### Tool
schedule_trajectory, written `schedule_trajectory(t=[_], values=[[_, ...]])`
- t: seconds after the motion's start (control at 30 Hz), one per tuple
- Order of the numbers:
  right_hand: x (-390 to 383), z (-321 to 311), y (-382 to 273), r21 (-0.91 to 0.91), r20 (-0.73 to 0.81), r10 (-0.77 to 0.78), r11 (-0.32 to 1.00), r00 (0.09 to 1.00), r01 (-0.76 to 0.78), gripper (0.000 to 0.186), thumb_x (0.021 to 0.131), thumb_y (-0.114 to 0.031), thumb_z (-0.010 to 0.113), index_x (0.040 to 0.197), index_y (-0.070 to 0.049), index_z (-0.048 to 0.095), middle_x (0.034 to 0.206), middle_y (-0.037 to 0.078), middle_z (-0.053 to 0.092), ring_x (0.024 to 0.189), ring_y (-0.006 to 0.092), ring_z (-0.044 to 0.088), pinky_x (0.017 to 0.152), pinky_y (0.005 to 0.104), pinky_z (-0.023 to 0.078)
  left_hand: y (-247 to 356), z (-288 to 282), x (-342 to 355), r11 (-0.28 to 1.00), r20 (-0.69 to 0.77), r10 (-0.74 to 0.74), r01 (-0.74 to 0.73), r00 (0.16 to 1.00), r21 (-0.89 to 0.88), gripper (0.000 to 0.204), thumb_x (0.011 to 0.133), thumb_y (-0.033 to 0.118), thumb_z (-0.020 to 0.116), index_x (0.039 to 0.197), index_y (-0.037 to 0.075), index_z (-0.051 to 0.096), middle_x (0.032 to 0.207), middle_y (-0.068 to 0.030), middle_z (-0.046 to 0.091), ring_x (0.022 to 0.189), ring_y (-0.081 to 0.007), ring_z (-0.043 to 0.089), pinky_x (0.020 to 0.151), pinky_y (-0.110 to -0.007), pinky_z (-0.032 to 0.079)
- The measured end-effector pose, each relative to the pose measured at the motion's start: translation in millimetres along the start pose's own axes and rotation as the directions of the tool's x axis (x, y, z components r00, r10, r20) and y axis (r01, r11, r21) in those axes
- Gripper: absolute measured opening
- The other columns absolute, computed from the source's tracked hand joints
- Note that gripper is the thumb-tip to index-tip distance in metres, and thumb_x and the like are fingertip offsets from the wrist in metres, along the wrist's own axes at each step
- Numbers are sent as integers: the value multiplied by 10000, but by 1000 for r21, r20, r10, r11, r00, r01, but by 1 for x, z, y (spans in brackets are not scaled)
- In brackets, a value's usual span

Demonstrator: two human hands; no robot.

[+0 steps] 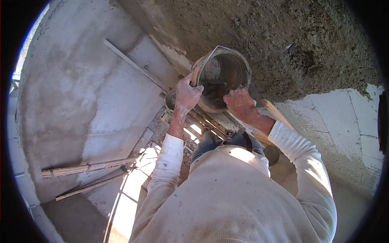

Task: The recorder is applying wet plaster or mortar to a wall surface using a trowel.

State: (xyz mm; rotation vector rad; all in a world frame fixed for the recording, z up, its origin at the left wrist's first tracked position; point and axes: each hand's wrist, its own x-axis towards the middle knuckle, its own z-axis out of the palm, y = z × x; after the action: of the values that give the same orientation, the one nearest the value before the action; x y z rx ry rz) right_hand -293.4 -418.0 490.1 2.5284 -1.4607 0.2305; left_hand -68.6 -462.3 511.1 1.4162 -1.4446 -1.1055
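Observation:
A round bucket (245, 67), smeared with grey mortar, is tipped so that its mouth faces me. Its wire handle arches over the top of the rim. My left hand (189, 95), dusted with mortar, is closed on the left side of the rim. At the lower right of the mouth, my right hand (242, 104) makes a fist; its fingers are turned into the bucket, and whatever they hold is hidden. Inside are dark wet residue and a dark shape too dim to name.
Rough wet mortar (291, 44) covers the upper wall ahead, above pale blocks (332, 115). A smoother plastered wall (109, 89) stands at left, with a long straight strip (131, 62) against it. Wooden poles (93, 166) lie lower left. A second small bucket (170, 99) sits below my left hand.

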Motion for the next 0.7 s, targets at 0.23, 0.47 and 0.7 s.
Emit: schedule_trajectory(t=[0.23, 0.47, 0.7], values=[[18, -15, 15, 278, 283, -10, 958, 959, -72, 121, 830, -148, 687, 907, -63, 727, 942, 169, 717, 926, 348, 706, 847, 481, 532, -21, -3, -9, 998, -26, 48, -47, 999, 33, 575, 809, 0, 643, 1383, 35, 641, 761, -4, 643, 647, -74, 514, 620, -286, 479], [-34, -57, -28, 494, 448, 194, 760, 872, -423, 219, 800, -184, 722, 966, -42, 720, 996, 230, 720, 1012, 386, 692, 924, 497, 499, -27, 13, -20, 996, -246, -33, 11, 969, -89, 537, 818, -20, 647, 1354, 10, 641, 768, -9, 628, 651, -72, 504, 598, -273, 453], [38, -15, 8, 275, 219, 189, 929, 957, -247, 89, 788, -132, 728, 844, -67, 705, 930, 175, 710, 902, 353, 701, 827, 461, 525, -38, 16, -27, 977, -212, 21, -65, 977, -203, 515, 829, -73, 620, 1338, 4, 644, 810, 24, 624, 662, -61, 506, 583, -246, 436]])
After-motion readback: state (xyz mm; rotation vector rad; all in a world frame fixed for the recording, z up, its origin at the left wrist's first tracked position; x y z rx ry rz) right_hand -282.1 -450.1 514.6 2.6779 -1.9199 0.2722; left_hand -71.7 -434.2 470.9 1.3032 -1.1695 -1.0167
